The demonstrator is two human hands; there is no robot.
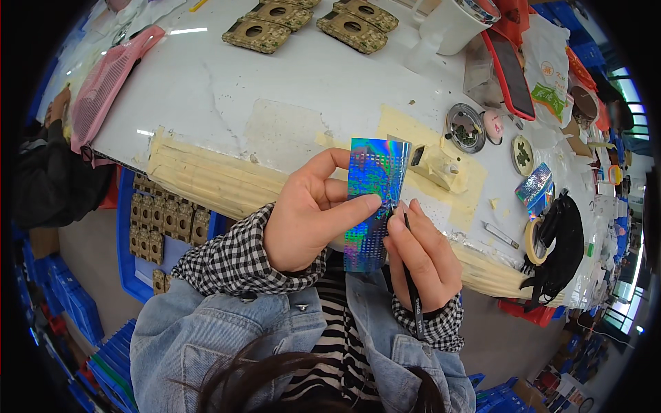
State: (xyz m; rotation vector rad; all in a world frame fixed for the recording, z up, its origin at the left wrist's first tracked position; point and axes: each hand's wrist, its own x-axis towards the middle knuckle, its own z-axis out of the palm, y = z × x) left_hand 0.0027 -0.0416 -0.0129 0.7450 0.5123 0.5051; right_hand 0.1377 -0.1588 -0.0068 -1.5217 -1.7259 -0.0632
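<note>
My left hand (306, 217) grips a shiny blue-green holographic sticker sheet (375, 168), thumb on its front face and fingers behind. Small marks run in rows over the sheet, too fine to make out. In my right hand (428, 258) are slim black tweezers (412, 286), their tips at the sheet's right edge, close to my left thumb. What the tips touch is hidden by my fingers. Just beyond the sheet, a small tape-covered block (441, 168) with a peg on its side sits on the table.
Camouflage-patterned toy tank hulls (255, 34) stand at the table's far side. A blue crate (127, 255) of similar parts is at left below the table edge. Round dishes (466, 127), a red-cased phone (509, 74), a white mug (447, 27) and a tape roll (533, 242) lie right.
</note>
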